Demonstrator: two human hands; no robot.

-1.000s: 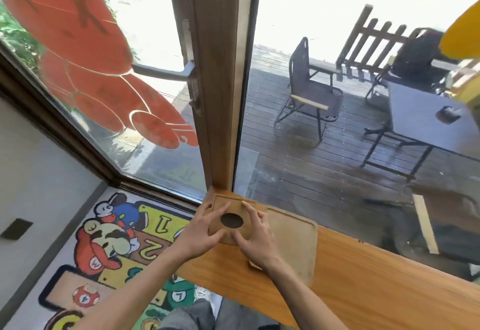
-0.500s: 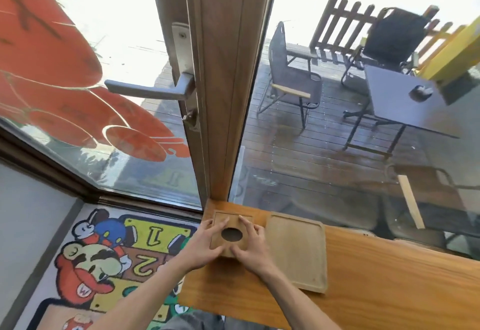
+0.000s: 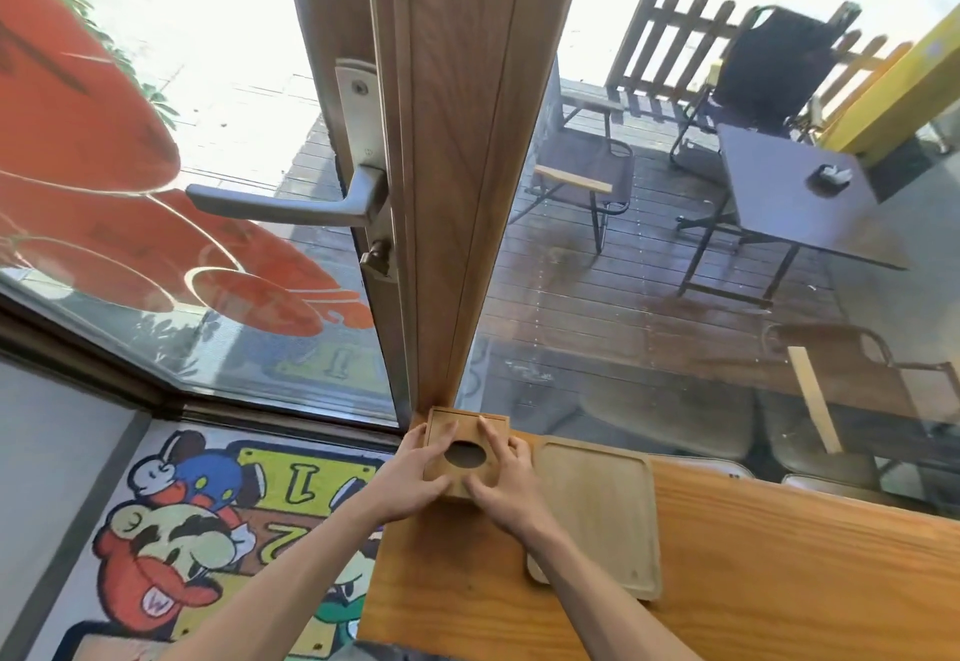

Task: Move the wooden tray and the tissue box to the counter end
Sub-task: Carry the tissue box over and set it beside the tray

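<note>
A square wooden tissue box (image 3: pixel 464 429) with a round hole in its top sits at the far left end of the wooden counter (image 3: pixel 753 567), against the foot of the door post. My left hand (image 3: pixel 415 473) grips its left side and my right hand (image 3: pixel 498 478) grips its right side, with fingers of both over the top. The pale wooden tray (image 3: pixel 597 499) lies flat on the counter just to the right of the box, partly under my right wrist.
A wooden door post (image 3: pixel 457 166) with a metal lever handle (image 3: pixel 291 208) rises right behind the box. Glass runs along the counter's far edge. The counter's left edge drops to a cartoon floor mat (image 3: pixel 197 530). Outside stand chairs and a dark table (image 3: pixel 795 203).
The view has risen and drawn closer to the door post. The box has gone a little farther toward the post with both hands on it; the tray lies where it was.
</note>
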